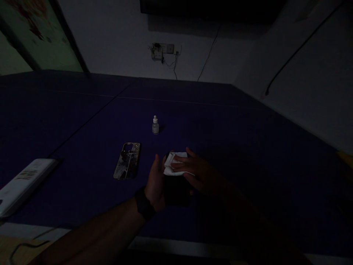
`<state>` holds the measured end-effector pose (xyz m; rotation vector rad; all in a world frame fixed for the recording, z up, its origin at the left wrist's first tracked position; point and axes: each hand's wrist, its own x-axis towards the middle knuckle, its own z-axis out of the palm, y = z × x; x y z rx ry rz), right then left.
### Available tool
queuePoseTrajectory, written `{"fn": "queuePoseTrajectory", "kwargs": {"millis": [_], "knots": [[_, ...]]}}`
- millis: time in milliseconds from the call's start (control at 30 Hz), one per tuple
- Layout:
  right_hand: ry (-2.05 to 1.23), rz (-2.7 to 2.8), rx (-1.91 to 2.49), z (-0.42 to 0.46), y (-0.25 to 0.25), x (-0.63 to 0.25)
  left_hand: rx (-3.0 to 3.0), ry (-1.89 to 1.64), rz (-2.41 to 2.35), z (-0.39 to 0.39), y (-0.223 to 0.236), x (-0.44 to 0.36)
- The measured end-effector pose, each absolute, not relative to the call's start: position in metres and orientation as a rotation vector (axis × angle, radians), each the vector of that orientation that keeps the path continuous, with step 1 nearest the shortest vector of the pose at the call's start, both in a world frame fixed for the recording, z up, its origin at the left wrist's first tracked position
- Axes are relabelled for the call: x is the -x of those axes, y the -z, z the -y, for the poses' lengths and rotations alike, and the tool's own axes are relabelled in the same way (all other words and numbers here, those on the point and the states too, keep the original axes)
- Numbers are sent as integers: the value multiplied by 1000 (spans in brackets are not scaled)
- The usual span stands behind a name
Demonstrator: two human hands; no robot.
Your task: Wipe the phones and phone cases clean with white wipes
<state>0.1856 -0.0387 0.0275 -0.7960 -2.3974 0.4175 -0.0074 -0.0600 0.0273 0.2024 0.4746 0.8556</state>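
Left hand [156, 184] cups a dark slab [176, 189], fingers spread; right hand [197, 171] presses white cloth [173, 163] onto it, fingers together. Hard rubbing could skid the slab toward the phone case [127, 160] at 10 o'clock.

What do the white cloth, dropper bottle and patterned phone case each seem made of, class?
The white cloth seems soft matte fabric or tissue, softly creased. The dropper bottle looks like translucent plastic or glass; dimness leaves it open. The phone case looks like glossy hard plastic, with a shiny rim.

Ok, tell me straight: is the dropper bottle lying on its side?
No, the dropper bottle stands upright on the dark blue tabletop.
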Motion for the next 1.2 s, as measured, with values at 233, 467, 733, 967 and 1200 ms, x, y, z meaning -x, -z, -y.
{"fn": "queuePoseTrajectory", "kwargs": {"millis": [233, 467, 733, 967, 1200], "knots": [[-378, 2321, 927, 33, -22, -186, -221, -830, -459, 61, -28, 9], [-340, 2289, 820, 34, -20, -183, -189, -860, -442, 59, -26, 8], [-414, 2371, 845, 31, -23, -183, -173, -816, -507, 60, -29, 9], [-353, 2344, 873, 33, -24, -187, -225, -807, -462, 60, -28, 7], [-255, 2331, 883, 31, -22, -186, -210, -817, -434, 59, -28, 9]]}}
